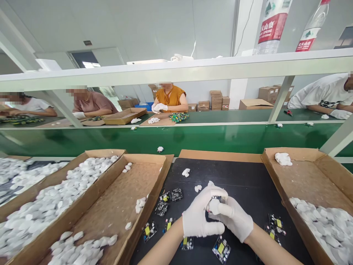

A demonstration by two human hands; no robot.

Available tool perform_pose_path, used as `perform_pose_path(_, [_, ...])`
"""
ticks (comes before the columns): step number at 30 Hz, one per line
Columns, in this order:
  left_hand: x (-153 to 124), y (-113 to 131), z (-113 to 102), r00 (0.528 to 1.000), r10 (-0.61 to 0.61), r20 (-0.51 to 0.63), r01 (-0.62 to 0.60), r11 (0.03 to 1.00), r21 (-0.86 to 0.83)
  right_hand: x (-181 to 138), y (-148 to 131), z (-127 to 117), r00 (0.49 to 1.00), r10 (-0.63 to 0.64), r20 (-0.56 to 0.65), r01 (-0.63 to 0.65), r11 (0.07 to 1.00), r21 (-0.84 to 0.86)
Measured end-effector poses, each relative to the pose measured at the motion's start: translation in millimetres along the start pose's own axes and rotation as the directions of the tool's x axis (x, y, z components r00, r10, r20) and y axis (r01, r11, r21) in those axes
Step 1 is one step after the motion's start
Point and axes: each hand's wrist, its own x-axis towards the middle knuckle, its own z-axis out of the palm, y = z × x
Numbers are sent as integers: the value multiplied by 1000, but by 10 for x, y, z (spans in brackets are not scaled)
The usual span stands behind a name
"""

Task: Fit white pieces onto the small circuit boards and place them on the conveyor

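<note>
In white gloves, my left hand and my right hand meet above a black mat. Between their fingers is a small circuit board, partly hidden, with a white lump against it. Fingers of both hands close around this pair. Loose circuit boards lie about the mat: a yellow-topped one just below my hands, others to the left, and a few to the right. Small white lumps rest on the mat beyond my left hand.
Cardboard trays with white lumps flank the mat, one on the left and one on the right. Behind runs a green conveyor belt carrying small pieces. Several co-workers sit across it. A white shelf overhead bears bottles.
</note>
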Motion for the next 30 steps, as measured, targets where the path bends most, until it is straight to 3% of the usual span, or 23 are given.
perform_pose_path(4, [15,-35,29,992,9,-124,4,995,102,11,23,-33,996,-87,10,88,990,-114])
perform_pose_path(8, [16,-40,33,987,75,-139,-32,957,287,-17,5,-48,994,-106,37,110,986,-128])
perform_pose_path(12, [30,-21,10,986,111,-123,-68,949,307,-44,-60,16,994,-91,53,100,968,-231])
perform_pose_path(17, [5,-131,19,981,143,-129,-80,913,400,-46,-44,73,998,-31,-57,25,995,-99])
perform_pose_path(21, [-15,-176,28,976,138,-167,-52,899,434,-54,-6,35,996,-81,-23,78,993,-90])
perform_pose_path(26, [11,-134,-4,964,233,-129,-136,848,512,-41,-45,-1,994,-102,43,110,948,-297])
perform_pose_path(30, [28,-133,-31,981,172,-86,-109,866,488,-14,-58,-13,996,-87,26,90,915,-392])
